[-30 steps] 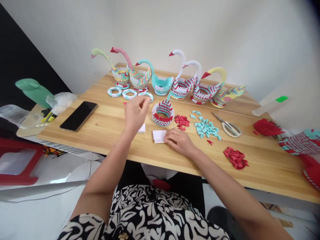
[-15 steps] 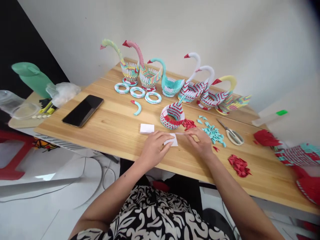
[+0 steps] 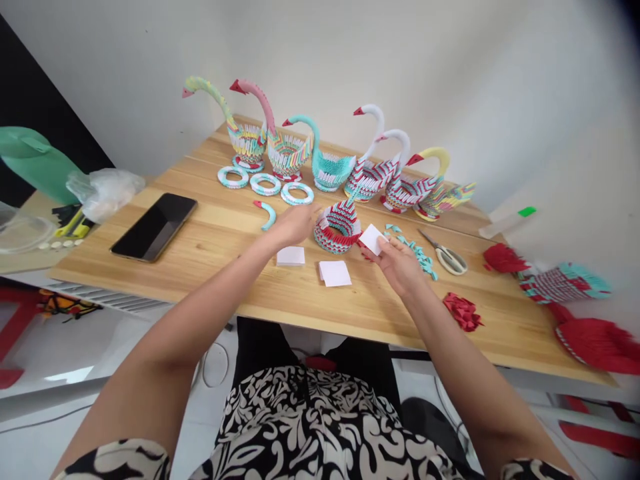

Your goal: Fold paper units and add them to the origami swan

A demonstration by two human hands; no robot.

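Note:
My right hand [image 3: 400, 263] pinches a small white paper square [image 3: 373, 239], raised over the table just right of an unfinished folded-paper swan body [image 3: 336, 230] in red, teal and white. My left hand [image 3: 296, 225] reaches forward over the table, fingers stretched toward the left side of that body. Whether its fingertips touch the body I cannot tell. Below lie two white paper stacks, the left stack [image 3: 291, 257] and the right stack [image 3: 336, 273]. A teal curved neck piece [image 3: 269, 217] with a red beak rests left of my left hand.
Several finished paper swans [image 3: 333, 172] stand along the back, with teal-and-white rings [image 3: 297, 193] before them. A phone [image 3: 155, 227] lies at left. On the right are scissors [image 3: 450, 259], teal paper pieces [image 3: 424, 259], red pieces [image 3: 464, 311] and a red paper model [image 3: 595, 337].
My left hand has left the white papers and moved forward toward the swan body. My right hand has lifted a white paper square off the table. The view has shifted slightly.

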